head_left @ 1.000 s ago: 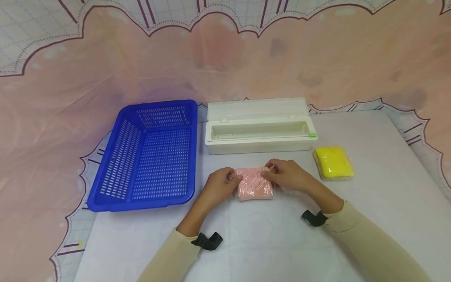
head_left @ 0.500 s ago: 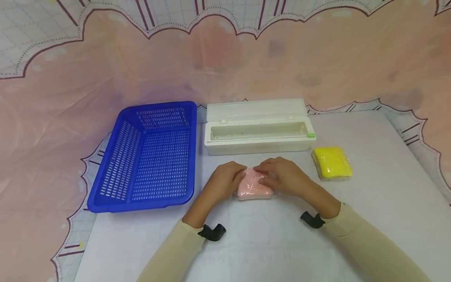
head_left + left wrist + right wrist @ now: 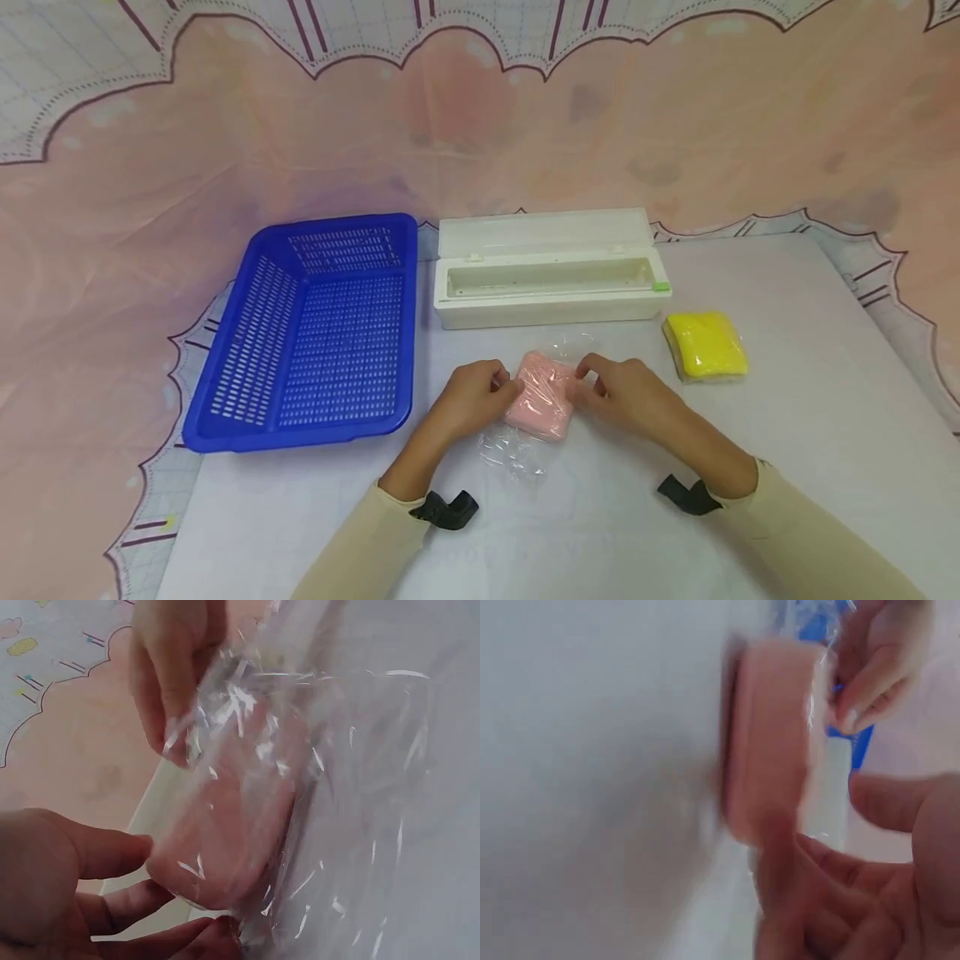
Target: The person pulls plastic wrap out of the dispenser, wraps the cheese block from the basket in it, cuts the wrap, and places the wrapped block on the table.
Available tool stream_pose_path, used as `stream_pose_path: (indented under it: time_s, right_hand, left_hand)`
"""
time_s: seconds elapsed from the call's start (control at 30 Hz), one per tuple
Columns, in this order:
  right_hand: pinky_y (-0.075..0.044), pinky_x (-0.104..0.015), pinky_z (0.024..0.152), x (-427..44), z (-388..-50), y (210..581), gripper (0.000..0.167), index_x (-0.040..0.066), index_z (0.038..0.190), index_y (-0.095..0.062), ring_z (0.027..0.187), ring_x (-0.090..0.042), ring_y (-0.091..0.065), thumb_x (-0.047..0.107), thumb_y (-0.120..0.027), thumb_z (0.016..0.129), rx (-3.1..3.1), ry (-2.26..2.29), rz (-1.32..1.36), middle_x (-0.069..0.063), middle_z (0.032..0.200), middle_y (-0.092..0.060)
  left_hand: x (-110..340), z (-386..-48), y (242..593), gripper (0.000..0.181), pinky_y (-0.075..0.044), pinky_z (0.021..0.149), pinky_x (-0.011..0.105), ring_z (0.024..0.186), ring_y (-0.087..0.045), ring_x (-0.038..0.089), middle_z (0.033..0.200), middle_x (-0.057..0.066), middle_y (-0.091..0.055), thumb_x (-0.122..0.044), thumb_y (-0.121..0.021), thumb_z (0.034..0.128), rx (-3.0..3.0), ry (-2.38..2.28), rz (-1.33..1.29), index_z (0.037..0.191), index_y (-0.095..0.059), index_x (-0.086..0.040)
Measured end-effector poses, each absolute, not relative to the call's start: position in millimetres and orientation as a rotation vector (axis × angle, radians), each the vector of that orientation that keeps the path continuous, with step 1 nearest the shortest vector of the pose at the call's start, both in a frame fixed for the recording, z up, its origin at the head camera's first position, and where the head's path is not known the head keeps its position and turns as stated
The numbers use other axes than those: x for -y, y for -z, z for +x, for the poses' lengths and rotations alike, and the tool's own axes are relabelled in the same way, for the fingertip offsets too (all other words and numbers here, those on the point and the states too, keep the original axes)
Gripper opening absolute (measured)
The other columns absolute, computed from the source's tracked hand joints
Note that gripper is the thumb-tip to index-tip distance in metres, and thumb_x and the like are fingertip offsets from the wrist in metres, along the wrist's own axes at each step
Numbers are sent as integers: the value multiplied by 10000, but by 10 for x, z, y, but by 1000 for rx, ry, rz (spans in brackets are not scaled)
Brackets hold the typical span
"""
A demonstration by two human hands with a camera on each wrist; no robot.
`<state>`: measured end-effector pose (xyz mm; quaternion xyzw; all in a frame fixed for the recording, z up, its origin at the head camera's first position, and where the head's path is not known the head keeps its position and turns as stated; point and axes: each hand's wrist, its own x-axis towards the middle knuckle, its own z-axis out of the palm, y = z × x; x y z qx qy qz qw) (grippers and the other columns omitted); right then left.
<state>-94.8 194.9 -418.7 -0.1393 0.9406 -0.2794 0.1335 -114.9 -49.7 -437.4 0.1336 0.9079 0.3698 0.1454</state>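
Observation:
A soft-looking pink slab (image 3: 542, 396) in a clear plastic wrapper sits turned at an angle between both hands, over the white table. Loose film from the wrapper (image 3: 513, 454) spreads toward the person and also behind the slab. My left hand (image 3: 474, 400) pinches the slab's left edge, its thumb on the near side in the left wrist view. At the right edge, my right hand (image 3: 626, 396) touches the slab with bent fingers; its thumb (image 3: 889, 801) stands apart from it in the blurred right wrist view. Whether the slab fully rests on the table cannot be told.
Left of the hands stands a blue slotted basket (image 3: 411, 333). A long white box (image 3: 551, 312) with its lid raised lies behind the slab. To the right is a yellow wrapped slab (image 3: 705, 344). A patterned cloth (image 3: 480, 142) covers the background.
The pink slab has turned from straight to slanted, and its loose wrapper has spread out. The right hand has shifted to the right; the left has drawn slightly toward the person.

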Motion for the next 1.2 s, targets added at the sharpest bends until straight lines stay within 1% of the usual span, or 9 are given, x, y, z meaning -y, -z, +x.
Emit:
stream_pose_path:
  time_s: [0.17, 0.3, 0.43, 0.6, 0.8, 0.9, 1.0, 1.1, 1.2]
  right_hand:
    - [-584, -322, 659, -1984, -946, 4299, 462, 70, 1368, -424, 678, -173, -693, 270, -637, 1011, -2344, 1153, -274, -112, 1004, -695]
    - [-584, -313, 711, -1981, -958, 4351, 578, 109, 1439, -358, 712, -172, -706, 274, -677, 986, -2314, 1230, -242, -160, 1171, -632]
    - [-587, -318, 745, -1957, -962, 4390, 641, 150, 1471, -316, 803, -185, -681, 270, -697, 970, -2301, 1290, -218, -168, 1215, -575]
    - [-610, -341, 743, -1894, -958, 4455, 627, 192, 1473, -323, 861, -221, -651, 237, -698, 971, -2268, 1365, -193, -151, 1197, -539]
    - [-621, -348, 739, -1857, -941, 4510, 645, 205, 1500, -294, 831, -224, -675, 230, -685, 989, -2201, 1426, -142, -169, 1226, -511]
    - [-629, -375, 769, -1879, -918, 4504, 701, 214, 1533, -232, 876, -238, -704, 260, -679, 994, -2126, 1488, -52, -192, 1323, -477]
    - [-628, -397, 800, -1887, -868, 4475, 726, 192, 1539, -200, 992, -267, -691, 262, -675, 995, -2038, 1552, 51, -196, 1411, -423]
    - [-619, -410, 840, -1869, -796, 4442, 708, 156, 1522, -212, 1149, -303, -619, 234, -673, 992, -1934, 1635, 140, -177, 1490, -345]
    - [-612, -392, 871, -1842, -725, 4421, 677, 133, 1497, -248, 1197, -304, -578, 215, -679, 982, -1876, 1699, 193, -138, 1542, -286]
  left_hand:
    - [440, -1121, 4405, 208, -428, 590, 262, 673, -530, 132, 740, -4, -631, -268, -662, 945, -2488, -1194, 255, 828, -648, -96]
    - [425, -1106, 4442, 194, -439, 590, 268, 655, -542, 138, 714, 0, -614, -259, -671, 956, -2403, -1308, 177, 874, -651, -85]
    - [426, -1093, 4479, 158, -471, 591, 259, 666, -557, 140, 763, 22, -602, -225, -653, 973, -2318, -1439, 105, 945, -638, -70]
    - [420, -1069, 4511, 133, -546, 580, 257, 655, -587, 133, 875, 74, -606, -183, -642, 985, -2312, -1483, 68, 969, -620, -52]
    - [413, -1038, 4557, 116, -546, 497, 277, 509, -602, 127, 752, 60, -572, -174, -612, 1014, -2372, -1497, 79, 1008, -612, -58]
    - [423, -998, 4549, 192, -567, 481, 312, 540, -628, 166, 937, 140, -560, -233, -560, 1052, -2374, -1502, 47, 1095, -591, -48]
    - [431, -933, 4524, 277, -587, 504, 328, 586, -652, 202, 1151, 195, -461, -296, -525, 1068, -2328, -1519, -32, 1162, -542, -36]
    - [436, -864, 4517, 308, -606, 548, 330, 647, -682, 232, 1194, 200, -386, -319, -532, 1064, -2244, -1562, -98, 1175, -492, -34]
    - [441, -806, 4524, 299, -624, 628, 323, 809, -658, 229, 1168, 165, -343, -286, -566, 1050, -2151, -1645, -116, 1160, -470, -25]
